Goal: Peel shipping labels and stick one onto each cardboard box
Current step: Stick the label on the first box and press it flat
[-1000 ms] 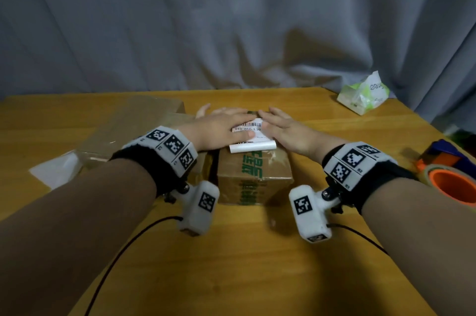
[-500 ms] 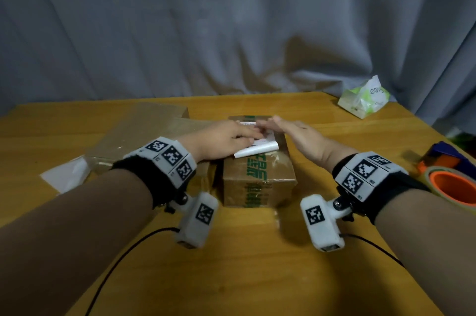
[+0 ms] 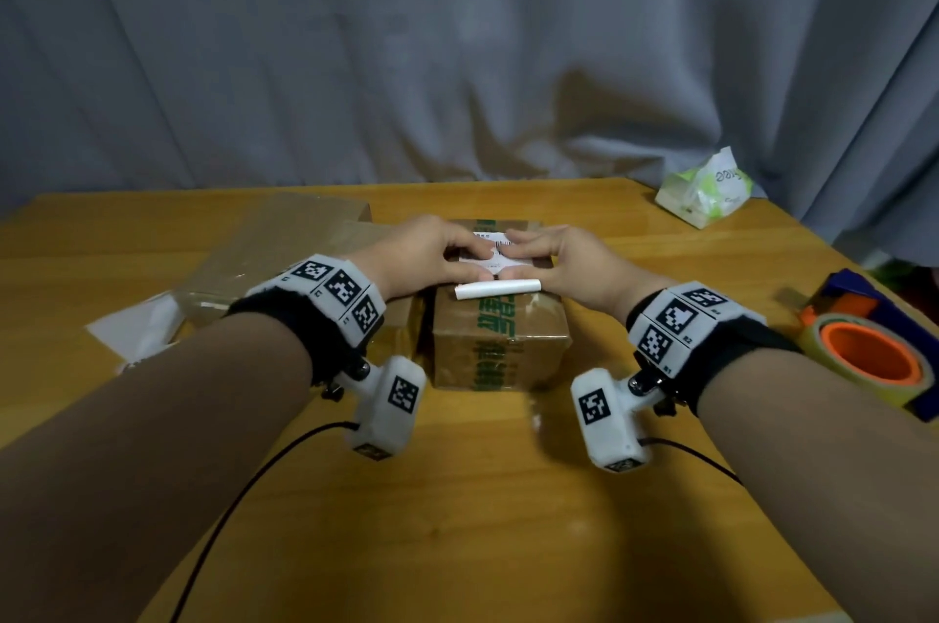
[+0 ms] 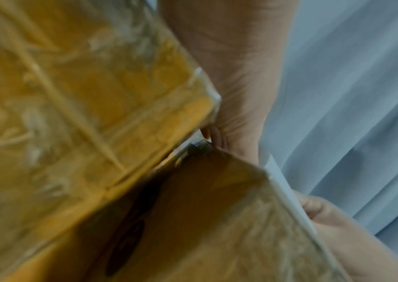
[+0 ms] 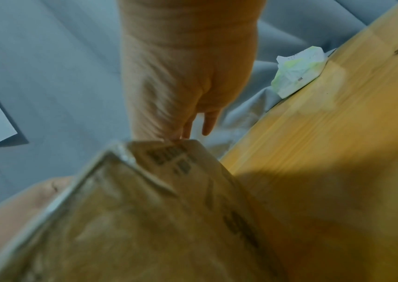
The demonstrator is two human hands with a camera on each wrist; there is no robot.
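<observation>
white shipping label lies flat on the small brown cardboard box, long axis left-right, near edge curled; left hand and right hand press it with flat fingers, equally near

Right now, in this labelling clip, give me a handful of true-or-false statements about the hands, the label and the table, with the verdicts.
1. Both hands rest on top of the small cardboard box. True: the left hand and right hand lie on it.
2. The shipping label lies fully flat. False: its near edge curls up into a roll.
3. An orange-cored tape roll sits at the table's right edge. True.
4. The tissue pack stands on the small box. False: it lies on the table at the far right corner.
5. The left hand holds the tape roll. False: it presses the label.
</observation>
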